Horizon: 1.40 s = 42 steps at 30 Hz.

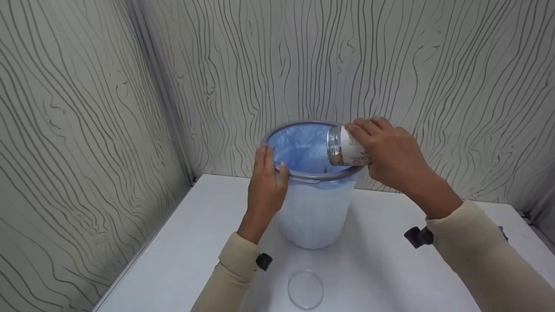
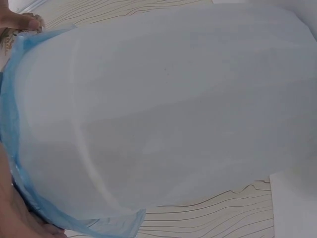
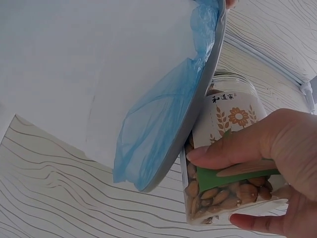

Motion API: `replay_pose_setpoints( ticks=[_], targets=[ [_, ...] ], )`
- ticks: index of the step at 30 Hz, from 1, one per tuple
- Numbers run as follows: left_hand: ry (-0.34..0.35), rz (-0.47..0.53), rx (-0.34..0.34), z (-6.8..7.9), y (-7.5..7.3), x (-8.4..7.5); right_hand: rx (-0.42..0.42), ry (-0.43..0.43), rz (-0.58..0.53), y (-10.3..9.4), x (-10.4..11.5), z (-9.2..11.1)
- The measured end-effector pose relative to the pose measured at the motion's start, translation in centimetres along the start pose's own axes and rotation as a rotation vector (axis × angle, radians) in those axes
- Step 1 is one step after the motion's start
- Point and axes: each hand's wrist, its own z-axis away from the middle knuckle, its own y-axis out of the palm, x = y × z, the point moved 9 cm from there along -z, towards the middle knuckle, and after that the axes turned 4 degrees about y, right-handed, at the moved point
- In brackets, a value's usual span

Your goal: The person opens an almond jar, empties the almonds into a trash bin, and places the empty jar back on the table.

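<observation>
My right hand [image 1: 390, 151] grips a clear jar of almonds [image 3: 228, 198] with a white and green label. In the head view the jar lies tipped on its side over the rim of a white trash bin [image 1: 314, 216], its uncovered mouth facing left into the bin. A blue bag [image 1: 299, 145] lines the bin, folded out under the grey rim ring [image 1: 318, 177]. My left hand [image 1: 268, 186] holds the bin's near-left rim, fingers over the ring and thumb at its front. Many almonds show in the jar's lower part in the right wrist view.
A round clear lid [image 1: 305, 289] lies on the white table [image 1: 182, 242] in front of the bin. Close behind the bin rises a wall [image 1: 225, 86] with a wood-grain line pattern, and another wall [image 1: 78, 130] stands along the left.
</observation>
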Motion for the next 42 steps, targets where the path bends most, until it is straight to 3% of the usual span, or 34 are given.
replay_pose_setpoints(
  ticks=[19,42],
  targets=[
    [-0.026,-0.023,0.005,0.0,-0.1,0.0,-0.003,-0.052,0.018,-0.1,0.6,-0.2],
    [0.002,-0.037,-0.001,0.0,-0.2,-0.4,0.015,-0.089,0.067,0.1,1.2,-0.2]
  ],
)
